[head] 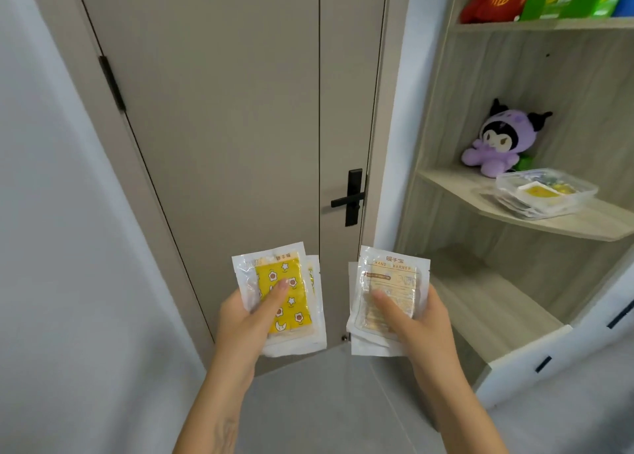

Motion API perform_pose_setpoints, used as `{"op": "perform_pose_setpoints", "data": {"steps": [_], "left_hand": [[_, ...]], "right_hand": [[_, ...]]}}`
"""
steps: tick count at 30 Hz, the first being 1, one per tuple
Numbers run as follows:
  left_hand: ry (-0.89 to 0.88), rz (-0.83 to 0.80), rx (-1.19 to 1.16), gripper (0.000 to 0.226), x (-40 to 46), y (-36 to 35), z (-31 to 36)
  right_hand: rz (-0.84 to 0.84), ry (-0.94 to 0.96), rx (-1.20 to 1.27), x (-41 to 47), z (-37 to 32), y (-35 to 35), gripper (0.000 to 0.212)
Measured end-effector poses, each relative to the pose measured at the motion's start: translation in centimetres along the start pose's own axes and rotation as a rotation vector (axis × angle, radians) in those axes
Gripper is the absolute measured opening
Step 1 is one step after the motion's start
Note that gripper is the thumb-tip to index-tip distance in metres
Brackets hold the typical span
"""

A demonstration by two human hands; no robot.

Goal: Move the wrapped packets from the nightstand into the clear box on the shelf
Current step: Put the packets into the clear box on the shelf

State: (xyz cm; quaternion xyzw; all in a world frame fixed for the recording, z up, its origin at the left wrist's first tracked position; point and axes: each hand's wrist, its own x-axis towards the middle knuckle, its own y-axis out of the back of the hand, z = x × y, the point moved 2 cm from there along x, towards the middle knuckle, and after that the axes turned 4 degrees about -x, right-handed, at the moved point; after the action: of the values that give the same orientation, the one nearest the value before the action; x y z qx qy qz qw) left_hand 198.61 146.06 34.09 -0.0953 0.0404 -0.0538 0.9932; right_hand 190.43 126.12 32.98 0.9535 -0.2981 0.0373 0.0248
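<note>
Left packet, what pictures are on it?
Yellow packet with stars, flowers and moons; head view.

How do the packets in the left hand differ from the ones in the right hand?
The left hand holds a stack of packets whose top one shows a yellow face with flowers, stars and moons. The right hand holds a stack whose top one shows a pale tan face with printed text. Both stacks are clear-wrapped, upright and pinned by a thumb.
</note>
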Motion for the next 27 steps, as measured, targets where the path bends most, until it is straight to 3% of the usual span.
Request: {"op": "perform_pose_setpoints", "data": {"steps": [8,15,20,23,27], "left_hand": [[0.086,-0.293,0.033,0.013,17.9,-8.9,0.3],[0.206,-0.663,0.049,0.021,23.6,-23.7,-3.1],[0.27,-0.815,0.039,0.024,23.6,-32.9,-5.1],[0.274,-0.838,0.001,0.018,24.4,-37.9,-5.5],[0.264,-0.808,-0.023,0.025,26.0,-44.4,-7.4]], "right_hand": [[0.224,-0.007,0.043,15.8,1.2,-2.3,0.03],[0.574,-0.026,-0.05,20.6,0.7,7.3,0.027],[0.752,-0.081,-0.108,22.1,0.8,14.6,0.033],[0.742,-0.084,-0.108,24.2,0.8,18.3,0.03],[0.579,-0.092,-0.137,29.0,1.7,24.0,0.04]]}}
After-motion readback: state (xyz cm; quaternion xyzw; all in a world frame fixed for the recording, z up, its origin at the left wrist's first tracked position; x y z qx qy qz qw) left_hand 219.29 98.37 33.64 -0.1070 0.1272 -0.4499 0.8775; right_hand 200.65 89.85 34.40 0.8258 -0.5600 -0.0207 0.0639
